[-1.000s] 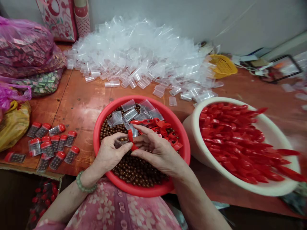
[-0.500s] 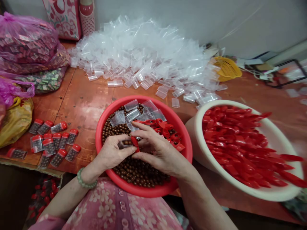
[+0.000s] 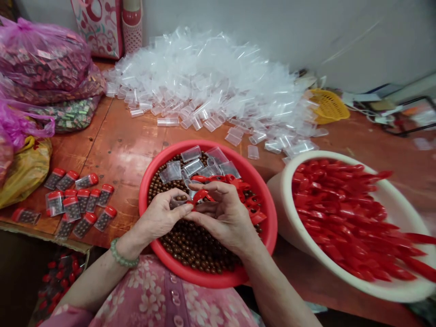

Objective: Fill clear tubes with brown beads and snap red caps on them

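Above the red basin, my left hand (image 3: 158, 215) is closed on a small clear plastic container (image 3: 177, 200), with brown balls faintly visible inside. The fingers of my right hand (image 3: 226, 220) pinch a red plastic cap (image 3: 201, 195) against the container's mouth; whether it is seated I cannot tell. Under both hands, the red basin (image 3: 144, 195) holds a bed of shiny brown balls (image 3: 200, 252). Several clear containers (image 3: 193, 167) lie on the balls at the back, and loose red caps (image 3: 254, 202) lie on the right side.
Capped, ball-filled containers (image 3: 72, 209) lie on the table at left, with more in a box (image 3: 61, 277) below. A white tub (image 3: 288, 204) of red plastic pieces (image 3: 344, 218) stands right. Behind are a clear container heap (image 3: 211, 81), a yellow basket (image 3: 329, 106) and purple bags (image 3: 44, 59).
My right hand has turned, and the red cap in its fingers now shows its curved side beside the container. The left hand keeps its hold. The whole view has shifted slightly.
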The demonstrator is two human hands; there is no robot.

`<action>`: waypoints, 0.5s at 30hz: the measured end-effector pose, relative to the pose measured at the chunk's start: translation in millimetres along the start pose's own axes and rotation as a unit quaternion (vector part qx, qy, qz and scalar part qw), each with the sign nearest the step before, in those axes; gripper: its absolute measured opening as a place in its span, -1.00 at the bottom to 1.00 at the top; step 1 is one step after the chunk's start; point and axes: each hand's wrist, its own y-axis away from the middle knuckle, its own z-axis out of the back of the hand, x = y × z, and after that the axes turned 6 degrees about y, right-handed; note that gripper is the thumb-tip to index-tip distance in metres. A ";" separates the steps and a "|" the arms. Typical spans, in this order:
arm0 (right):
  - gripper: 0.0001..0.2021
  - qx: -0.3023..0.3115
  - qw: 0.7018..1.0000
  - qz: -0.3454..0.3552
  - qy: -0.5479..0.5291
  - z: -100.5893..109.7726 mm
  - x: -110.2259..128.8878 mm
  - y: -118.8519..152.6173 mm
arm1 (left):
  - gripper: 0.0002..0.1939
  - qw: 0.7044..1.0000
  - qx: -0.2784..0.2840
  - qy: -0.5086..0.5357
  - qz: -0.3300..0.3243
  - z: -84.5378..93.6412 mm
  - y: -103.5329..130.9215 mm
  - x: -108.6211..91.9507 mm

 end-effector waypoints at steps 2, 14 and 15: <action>-0.56 -0.036 0.999 -0.001 0.003 -2.8 -0.9 0.5 | -0.85 1.000 -0.008 0.023 0.003 -0.2 0.6 -0.4; -0.80 -0.113 0.974 0.089 0.176 -14.9 4.7 1.1 | -0.82 0.994 -0.095 0.047 -0.022 -0.3 -0.8 2.7; -0.77 -0.108 0.974 0.097 0.175 -17.0 5.9 1.9 | -0.83 0.993 -0.104 0.052 -0.023 -0.7 -0.7 2.2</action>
